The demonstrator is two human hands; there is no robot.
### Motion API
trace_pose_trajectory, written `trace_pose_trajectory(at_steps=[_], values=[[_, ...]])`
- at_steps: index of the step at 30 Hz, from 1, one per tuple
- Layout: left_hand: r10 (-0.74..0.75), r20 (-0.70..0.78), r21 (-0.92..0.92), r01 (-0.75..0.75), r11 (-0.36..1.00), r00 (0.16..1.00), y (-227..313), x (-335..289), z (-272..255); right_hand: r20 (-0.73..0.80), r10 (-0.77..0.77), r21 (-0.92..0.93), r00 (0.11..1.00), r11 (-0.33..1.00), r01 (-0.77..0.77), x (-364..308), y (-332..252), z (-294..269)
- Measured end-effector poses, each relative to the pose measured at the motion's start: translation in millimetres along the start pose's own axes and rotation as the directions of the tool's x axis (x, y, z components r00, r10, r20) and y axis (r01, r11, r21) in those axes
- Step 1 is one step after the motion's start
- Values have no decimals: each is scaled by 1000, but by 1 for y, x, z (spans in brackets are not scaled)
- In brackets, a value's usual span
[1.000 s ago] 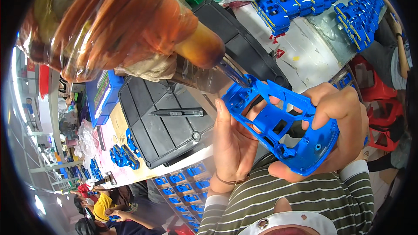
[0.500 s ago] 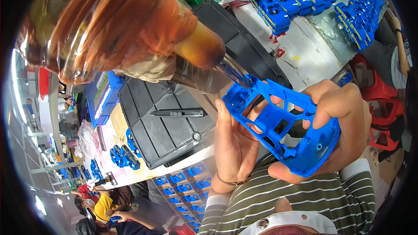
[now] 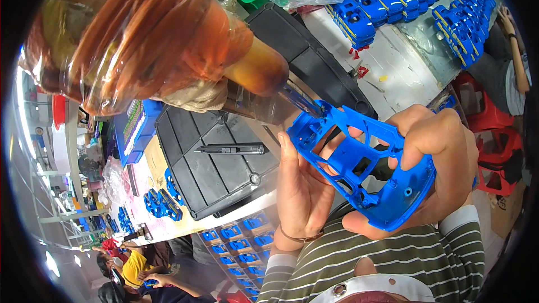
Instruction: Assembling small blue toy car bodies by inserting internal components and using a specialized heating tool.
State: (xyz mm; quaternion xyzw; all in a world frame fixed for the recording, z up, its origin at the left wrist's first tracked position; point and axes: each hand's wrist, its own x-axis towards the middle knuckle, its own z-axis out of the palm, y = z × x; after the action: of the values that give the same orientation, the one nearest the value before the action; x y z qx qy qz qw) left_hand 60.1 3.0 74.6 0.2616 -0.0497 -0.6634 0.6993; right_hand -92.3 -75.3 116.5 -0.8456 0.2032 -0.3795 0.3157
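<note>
A blue plastic toy car body is held tilted in both hands, its hollow side and window openings facing up. My left hand supports its left edge, thumb upright by the corner and fingers partly hidden beneath. With fingers curled around the right end, my right hand grips the car body. A thick tool wrapped in orange-brown layers and clear plastic film comes down from the upper left. Its narrow metal tip meets the far left corner of the car body; whether it touches is hard to tell.
Black plastic crate lids lie on the table, a black pen-like cutter on one. Stacked blue car bodies stand at the far right. Blue parts in a compartmented tray sit lower left. Red stools and other people are around.
The car body and both hands have shifted very slightly, with the right end a little lower and leftward. Both hands keep their hold.
</note>
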Motion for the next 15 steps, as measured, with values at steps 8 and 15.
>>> trace_pose_trajectory(at_steps=[8, 15], values=[[-57, -147, 216, 88, 972, 987, 6, 2, 2, -54, -22, -68, 998, 998, 18, 4, -1, 8], [-30, -53, 121, 36, 992, 998, 2, 1, 1, -49, -4, -26, 999, 1000, 3, 5, -3, 5]])
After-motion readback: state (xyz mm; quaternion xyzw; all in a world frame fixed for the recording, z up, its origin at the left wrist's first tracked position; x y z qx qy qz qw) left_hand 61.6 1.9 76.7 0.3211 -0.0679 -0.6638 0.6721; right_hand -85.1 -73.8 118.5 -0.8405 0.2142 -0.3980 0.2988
